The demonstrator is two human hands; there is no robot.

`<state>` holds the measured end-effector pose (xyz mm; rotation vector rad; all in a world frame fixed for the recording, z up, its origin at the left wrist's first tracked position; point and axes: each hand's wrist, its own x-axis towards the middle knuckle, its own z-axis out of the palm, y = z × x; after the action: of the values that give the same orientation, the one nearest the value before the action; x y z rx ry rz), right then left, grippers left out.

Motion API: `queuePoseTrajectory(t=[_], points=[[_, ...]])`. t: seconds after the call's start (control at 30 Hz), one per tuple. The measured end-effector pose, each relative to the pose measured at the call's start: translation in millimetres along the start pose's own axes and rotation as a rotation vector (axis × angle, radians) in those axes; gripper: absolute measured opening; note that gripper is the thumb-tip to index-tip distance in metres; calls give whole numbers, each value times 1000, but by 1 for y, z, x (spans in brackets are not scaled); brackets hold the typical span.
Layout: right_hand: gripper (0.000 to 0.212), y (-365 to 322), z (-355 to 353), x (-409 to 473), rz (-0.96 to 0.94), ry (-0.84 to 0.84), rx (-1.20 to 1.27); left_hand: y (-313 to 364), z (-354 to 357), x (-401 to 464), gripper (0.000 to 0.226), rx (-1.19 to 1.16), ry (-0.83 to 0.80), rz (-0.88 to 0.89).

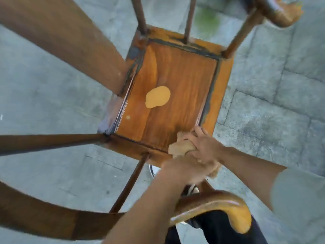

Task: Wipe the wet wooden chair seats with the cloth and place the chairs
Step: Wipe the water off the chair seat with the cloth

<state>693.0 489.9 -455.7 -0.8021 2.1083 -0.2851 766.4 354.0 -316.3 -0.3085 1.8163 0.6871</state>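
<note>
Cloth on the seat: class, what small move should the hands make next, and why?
Probably sweep the cloth from the near right corner toward the middle of the seat. Both hands, right and left, bunch it at that corner, so most of the panel, including the pale patch, lies uncovered ahead of it.

chair seat: glossy orange-brown wood, grain showing (one pale matt patch near the middle) | seat frame: wood, dark worn streaks at the joints | armrest: shiny varnished wood | cloth: tan, soft, crumpled | paving: grey stone, rough, matt
</note>
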Motion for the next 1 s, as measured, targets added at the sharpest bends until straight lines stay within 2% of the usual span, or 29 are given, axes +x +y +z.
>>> queuePoseTrajectory(t=[0.1, 0.2, 0.27, 0.37, 0.47, 0.57, 0.63, 0.73, 0.83, 0.9, 0.93, 1.0], points=[[59, 16, -7, 27, 2, 149, -240, -21, -46, 41, 38, -93, 151, -80], [56, 40, -18, 54, 99, 317, -271, -35, -54, 84, 33, -302, 182, -153], [57, 60, -32, 66, 111, 356, -324, -34, -38, 105, 53, -388, 249, -243], [62, 96, -62, 86, -38, 394, -439, -23, -2, 143, 85, -293, 382, -369], [70, 138, -108, 128, -112, 542, -421, 5, 30, 189, 118, -269, 460, -455], [60, 164, -161, 177, -12, 711, -343, 37, 45, 222, 130, -372, 632, -579], [57, 165, -177, 200, 92, 772, -247, 48, 48, 235, 124, -497, 809, -603], [57, 155, -159, 196, 68, 744, -190, 57, 52, 251, 106, -567, 919, -658], [62, 172, -135, 160, -309, 513, -372, 57, 55, 261, 103, -596, 970, -692], [72, 196, -154, 160, -506, 346, -459, 63, 56, 262, 102, -602, 949, -683], [72, 200, -168, 168, -498, 330, -485, 64, 57, 264, 103, -603, 956, -680], [64, 184, -189, 195, -360, 467, -489, 61, 58, 266, 106, -617, 981, -673]])
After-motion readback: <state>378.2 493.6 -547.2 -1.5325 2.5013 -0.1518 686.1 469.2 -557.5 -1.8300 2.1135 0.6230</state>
